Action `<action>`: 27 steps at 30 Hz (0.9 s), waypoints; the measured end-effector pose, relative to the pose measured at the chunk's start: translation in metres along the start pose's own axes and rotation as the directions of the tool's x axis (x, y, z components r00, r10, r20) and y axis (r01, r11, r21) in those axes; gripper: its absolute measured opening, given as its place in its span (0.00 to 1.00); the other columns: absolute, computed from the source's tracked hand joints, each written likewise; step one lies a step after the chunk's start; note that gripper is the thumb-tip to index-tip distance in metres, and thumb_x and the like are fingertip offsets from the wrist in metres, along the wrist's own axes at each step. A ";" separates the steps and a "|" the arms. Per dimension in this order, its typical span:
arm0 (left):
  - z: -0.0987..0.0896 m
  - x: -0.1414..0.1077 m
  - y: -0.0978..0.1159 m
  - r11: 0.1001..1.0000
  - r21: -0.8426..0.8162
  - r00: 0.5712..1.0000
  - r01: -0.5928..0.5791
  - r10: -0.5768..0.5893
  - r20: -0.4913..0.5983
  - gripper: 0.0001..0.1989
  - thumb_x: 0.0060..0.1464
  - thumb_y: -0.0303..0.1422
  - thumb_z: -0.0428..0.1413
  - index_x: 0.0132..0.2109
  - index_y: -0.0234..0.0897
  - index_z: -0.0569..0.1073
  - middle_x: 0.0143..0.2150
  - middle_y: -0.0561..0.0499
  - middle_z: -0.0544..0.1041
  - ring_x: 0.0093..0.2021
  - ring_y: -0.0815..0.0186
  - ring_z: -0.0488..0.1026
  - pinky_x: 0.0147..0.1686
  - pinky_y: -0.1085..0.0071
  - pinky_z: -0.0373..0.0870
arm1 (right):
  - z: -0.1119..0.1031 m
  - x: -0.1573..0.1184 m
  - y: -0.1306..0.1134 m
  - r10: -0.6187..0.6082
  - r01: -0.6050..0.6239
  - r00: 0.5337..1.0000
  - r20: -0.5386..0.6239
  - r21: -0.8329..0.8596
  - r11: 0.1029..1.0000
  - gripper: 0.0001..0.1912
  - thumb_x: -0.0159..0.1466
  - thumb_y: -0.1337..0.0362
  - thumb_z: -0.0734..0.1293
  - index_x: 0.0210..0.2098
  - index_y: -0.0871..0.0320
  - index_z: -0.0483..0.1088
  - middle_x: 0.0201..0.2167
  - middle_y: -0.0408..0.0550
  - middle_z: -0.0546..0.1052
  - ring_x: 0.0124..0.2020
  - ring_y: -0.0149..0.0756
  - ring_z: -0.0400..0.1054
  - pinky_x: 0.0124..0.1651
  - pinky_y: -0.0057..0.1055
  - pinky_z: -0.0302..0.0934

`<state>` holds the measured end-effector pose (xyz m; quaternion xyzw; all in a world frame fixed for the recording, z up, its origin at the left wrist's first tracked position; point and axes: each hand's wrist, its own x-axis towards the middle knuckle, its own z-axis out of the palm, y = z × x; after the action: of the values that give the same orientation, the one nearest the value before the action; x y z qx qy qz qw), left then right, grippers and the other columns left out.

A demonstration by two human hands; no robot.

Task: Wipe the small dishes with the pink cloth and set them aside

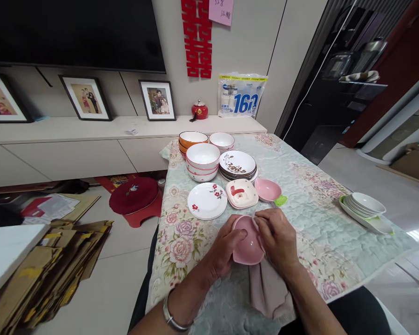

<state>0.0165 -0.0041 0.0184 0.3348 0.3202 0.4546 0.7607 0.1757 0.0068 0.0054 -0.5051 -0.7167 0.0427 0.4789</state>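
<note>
From my end of the feed, I have the pink bowl [248, 249] at the lower centre of the frame, tilted so that its inside faces me. The left hand [226, 243] grips it from the left edge, thumb pressed inside and the other fingers behind. The right hand [278, 235] pinches a greyish-pink cloth [267, 291] against the upper right rim; the cloth hangs below, over the flowered tablecloth [181, 251]. I can't tell how the hidden fingers sit under the bowl.

Just above the hands, I see a stack of red-flowered plates [206, 204], a square dish [248, 199] and, touching or nearly so, a pink dish [267, 190] with a green leaf handle. White bowls [203, 160] stand stacked behind them; small white dishes [365, 204] rest at the right of the frame.
</note>
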 end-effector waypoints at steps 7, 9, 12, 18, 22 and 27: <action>0.000 -0.002 0.003 1.000 -0.003 1.000 0.006 -0.006 0.020 0.12 0.47 0.35 0.59 0.40 0.39 0.72 0.32 0.52 0.70 0.31 0.64 0.65 0.32 0.70 0.61 | -0.003 0.002 0.013 0.201 -0.200 0.980 0.011 0.143 0.969 0.07 0.65 0.60 0.65 0.39 0.55 0.73 0.37 0.48 0.76 0.41 0.40 0.71 0.45 0.37 0.64; -0.001 -0.002 0.003 1.000 -0.017 1.000 -0.012 0.012 0.010 0.12 0.46 0.35 0.60 0.40 0.39 0.72 0.32 0.51 0.71 0.32 0.64 0.66 0.33 0.70 0.62 | -0.003 0.002 0.011 0.205 -0.212 0.977 0.057 0.189 0.959 0.09 0.64 0.59 0.66 0.41 0.55 0.74 0.39 0.49 0.77 0.43 0.41 0.70 0.48 0.38 0.63; 0.000 -0.003 0.004 1.000 -0.004 1.000 -0.023 0.023 0.014 0.14 0.46 0.34 0.59 0.42 0.38 0.72 0.33 0.50 0.72 0.33 0.63 0.66 0.33 0.69 0.63 | -0.004 0.003 0.009 0.363 -0.430 0.899 0.244 0.339 0.837 0.13 0.64 0.54 0.67 0.42 0.56 0.75 0.39 0.48 0.79 0.41 0.42 0.71 0.47 0.37 0.63; 0.003 -0.004 0.001 0.990 0.102 0.993 -0.096 0.103 -0.061 0.16 0.47 0.35 0.57 0.44 0.38 0.72 0.37 0.49 0.75 0.38 0.60 0.69 0.38 0.68 0.65 | -0.003 0.002 0.005 0.554 -0.666 0.738 0.386 0.549 0.505 0.19 0.59 0.49 0.71 0.41 0.58 0.75 0.33 0.46 0.79 0.33 0.37 0.70 0.37 0.32 0.64; -0.004 0.000 -0.006 0.984 0.133 0.988 -0.122 0.133 -0.077 0.17 0.47 0.35 0.57 0.46 0.38 0.73 0.41 0.48 0.76 0.41 0.59 0.69 0.40 0.67 0.65 | -0.006 0.002 0.003 0.535 -0.710 0.696 0.479 0.570 0.413 0.21 0.57 0.50 0.73 0.43 0.58 0.74 0.33 0.46 0.79 0.30 0.37 0.70 0.34 0.31 0.64; -0.004 0.002 -0.002 0.996 0.085 0.998 -0.034 0.039 -0.058 0.14 0.46 0.35 0.57 0.42 0.37 0.73 0.33 0.52 0.72 0.33 0.65 0.66 0.33 0.70 0.63 | -0.013 0.003 0.009 0.488 -0.676 0.737 0.468 0.498 0.543 0.18 0.59 0.51 0.71 0.42 0.56 0.75 0.33 0.45 0.79 0.31 0.36 0.70 0.36 0.31 0.63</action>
<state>0.0151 -0.0024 0.0138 0.3583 0.3554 0.4643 0.7278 0.1909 0.0081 0.0097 -0.5099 -0.5039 0.5113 0.4739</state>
